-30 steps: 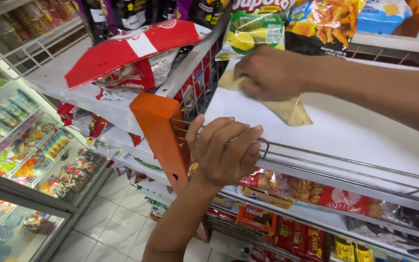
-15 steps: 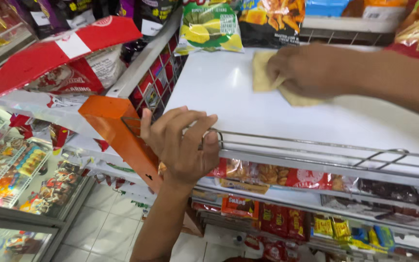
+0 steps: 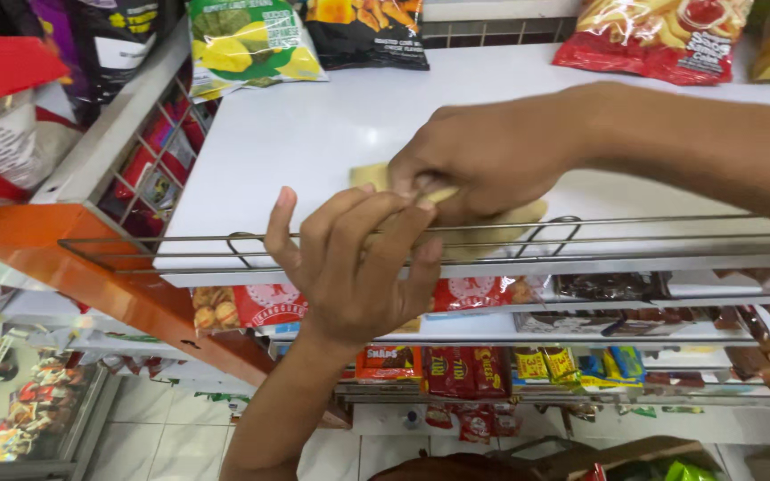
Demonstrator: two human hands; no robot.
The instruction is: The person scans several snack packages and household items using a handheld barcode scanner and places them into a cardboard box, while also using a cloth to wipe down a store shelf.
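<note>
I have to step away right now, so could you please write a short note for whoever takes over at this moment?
Right hand: pressing a yellow cloth flat on the white shelf, near its front edge.
Left hand: its grip is on the wire rail along the shelf front, fingers curled over it.
Things: snack bags, among them a green bag and a red bag, stand at the back of the shelf; the front and middle are bare.
Done: cannot tell how much has been wiped.
Left: the area around the bags at the back looks untouched.
</note>
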